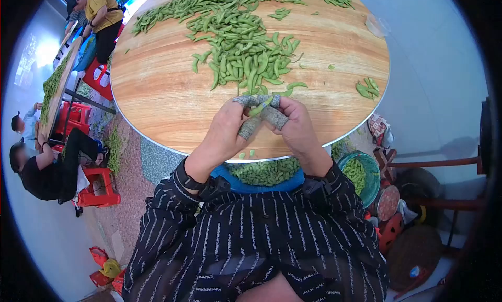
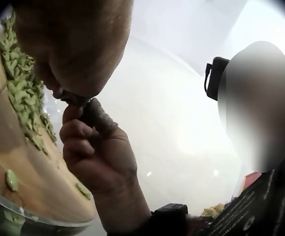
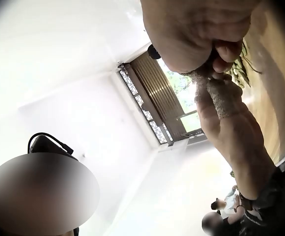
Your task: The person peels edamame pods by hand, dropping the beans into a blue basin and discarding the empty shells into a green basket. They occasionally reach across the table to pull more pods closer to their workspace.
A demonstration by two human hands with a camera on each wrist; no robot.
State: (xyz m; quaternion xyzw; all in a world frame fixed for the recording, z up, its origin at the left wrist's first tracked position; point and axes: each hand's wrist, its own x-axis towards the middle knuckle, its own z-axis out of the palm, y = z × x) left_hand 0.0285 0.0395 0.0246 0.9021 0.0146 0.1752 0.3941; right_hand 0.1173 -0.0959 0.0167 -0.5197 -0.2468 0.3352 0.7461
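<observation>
Striped sleeves (image 1: 235, 234) frame both hands above the counter (image 1: 157, 88): left hand (image 1: 222, 132) and right hand (image 1: 295, 127), fingertips taped, pinch one edamame pod (image 1: 257, 108) between them. Light, slick, springy; probably best squeezed at its ends beside the seam.

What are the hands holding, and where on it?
Both hands, left and right, pinch one green pod, one at each end, with covered fingertips.

A round wooden table (image 1: 157, 88) carries a big heap of green pods (image 1: 246, 56) across its far middle, a small cluster (image 1: 368, 88) near its right edge.
</observation>
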